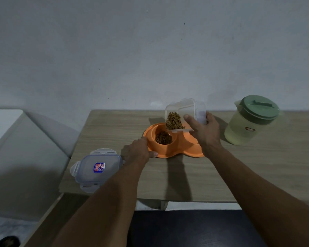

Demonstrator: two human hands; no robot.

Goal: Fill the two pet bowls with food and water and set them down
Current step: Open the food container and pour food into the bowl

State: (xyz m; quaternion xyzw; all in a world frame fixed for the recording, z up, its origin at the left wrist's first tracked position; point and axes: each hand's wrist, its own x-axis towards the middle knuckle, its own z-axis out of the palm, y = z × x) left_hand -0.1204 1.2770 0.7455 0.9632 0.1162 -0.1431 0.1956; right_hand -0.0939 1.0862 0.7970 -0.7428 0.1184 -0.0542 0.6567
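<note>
The bench has a light wood-grain top and its far edge stands against a plain grey wall. To the left of the bench lies a pale, lower surface; a dark floor shows beyond the near edge. The orange double bowl rests flat near the far edge, about mid-length. Its left well holds brown kibble; the right well is mostly hidden behind the right hand. The right-hand grip is closed around a clear food container, which is held above the double bowl and tilted with its open mouth down toward the left well; kibble lies piled at that mouth. The left hand grips the left end of the double bowl, thumb along the front rim and fingers over the far rim. The container's lid lies flat at the near left corner. A pitcher with a green cap stands near the far edge, to the right, apart from the double bowl.
</note>
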